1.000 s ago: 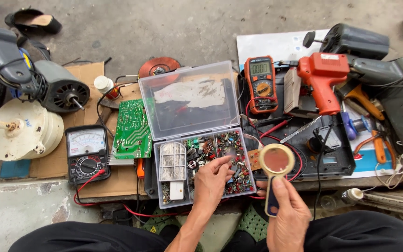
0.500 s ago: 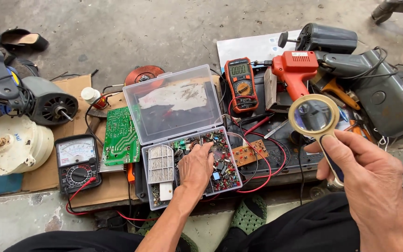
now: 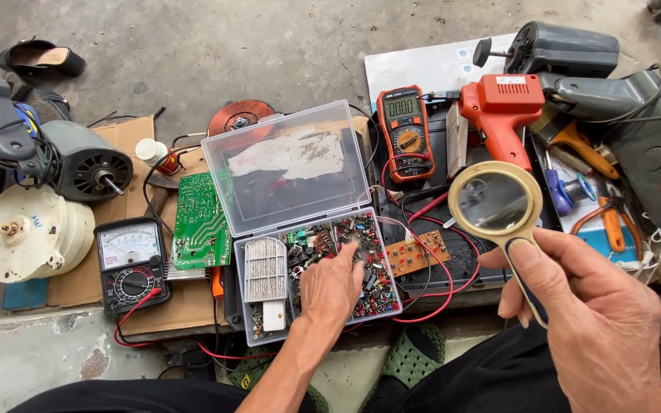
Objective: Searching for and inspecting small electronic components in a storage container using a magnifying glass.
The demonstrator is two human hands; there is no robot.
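Observation:
My left hand (image 3: pixel 330 289) rests in a clear plastic parts box (image 3: pixel 260 327), its fingers spread among several small electronic components (image 3: pixel 361 252). The box lid (image 3: pixel 288 164) stands open behind it. My right hand (image 3: pixel 583 329) grips the handle of a cream-rimmed magnifying glass (image 3: pixel 496 200), held up to the right of the box over a black tray. A small brown circuit board (image 3: pixel 416 254) with red wires lies between the two hands.
A green circuit board (image 3: pixel 200 222) and an analog multimeter (image 3: pixel 130 264) lie left of the box. An orange digital multimeter (image 3: pixel 405 131) and a red soldering gun (image 3: pixel 499 115) sit behind. Fan motors (image 3: pixel 78 160), pliers (image 3: pixel 613 210) and screwdrivers crowd the sides.
My right hand lifted the magnifying glass from beside the box up and to the right. My left hand stays in the components, shifted slightly.

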